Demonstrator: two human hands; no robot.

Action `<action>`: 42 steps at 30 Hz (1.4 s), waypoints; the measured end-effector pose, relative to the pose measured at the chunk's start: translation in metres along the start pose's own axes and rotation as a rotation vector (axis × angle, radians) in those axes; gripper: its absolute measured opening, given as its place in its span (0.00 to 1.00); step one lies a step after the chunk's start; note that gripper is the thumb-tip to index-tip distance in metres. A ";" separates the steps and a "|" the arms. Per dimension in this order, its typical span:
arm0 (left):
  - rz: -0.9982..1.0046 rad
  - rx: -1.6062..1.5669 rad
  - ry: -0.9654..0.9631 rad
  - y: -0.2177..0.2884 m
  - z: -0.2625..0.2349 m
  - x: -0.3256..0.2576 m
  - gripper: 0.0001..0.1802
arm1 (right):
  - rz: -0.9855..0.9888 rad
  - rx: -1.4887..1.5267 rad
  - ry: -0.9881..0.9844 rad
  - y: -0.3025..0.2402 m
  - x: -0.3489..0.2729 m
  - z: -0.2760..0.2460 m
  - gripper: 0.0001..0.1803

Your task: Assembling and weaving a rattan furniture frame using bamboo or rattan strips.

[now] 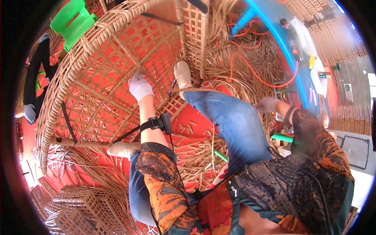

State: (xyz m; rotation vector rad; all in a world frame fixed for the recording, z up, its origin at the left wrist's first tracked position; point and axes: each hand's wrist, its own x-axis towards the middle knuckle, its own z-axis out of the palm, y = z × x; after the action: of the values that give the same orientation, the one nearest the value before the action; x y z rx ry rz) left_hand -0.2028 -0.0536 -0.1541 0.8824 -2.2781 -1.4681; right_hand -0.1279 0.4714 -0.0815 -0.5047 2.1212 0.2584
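A large woven rattan piece (117,53) with a thick wrapped rim leans in front of me, its open lattice showing red floor behind. My left hand (140,87), in a pale striped glove, is against the lattice with its fingers drawn together on the weave. A flat rattan strip (197,90) stretches from the weave over my raised knee; its right end is lost to view. To the right of that knee, my right hand (267,105) is gloved, slightly blurred and closed. Whatever it holds is not clear. My shoes (182,74) rest against the rattan piece.
Loose rattan strips (219,51) and cut scraps (196,164) litter the red floor. A blue hoop-like tube (280,39) and orange hose (250,66) lie at right. Rattan baskets (78,203) sit lower left, a green chair (73,23) upper left, another person's gloved hand (29,113) far left.
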 end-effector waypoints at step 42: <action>-0.508 -0.771 -0.159 -0.020 -0.012 0.018 0.16 | -0.549 0.140 0.738 -0.301 0.227 -0.259 0.11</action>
State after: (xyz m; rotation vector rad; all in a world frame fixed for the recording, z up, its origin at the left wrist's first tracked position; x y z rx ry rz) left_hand -0.2033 -0.0790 -0.1683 1.1330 -1.3708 -2.4478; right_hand -0.2988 0.0497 -0.1214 -1.2040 2.5493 -0.4553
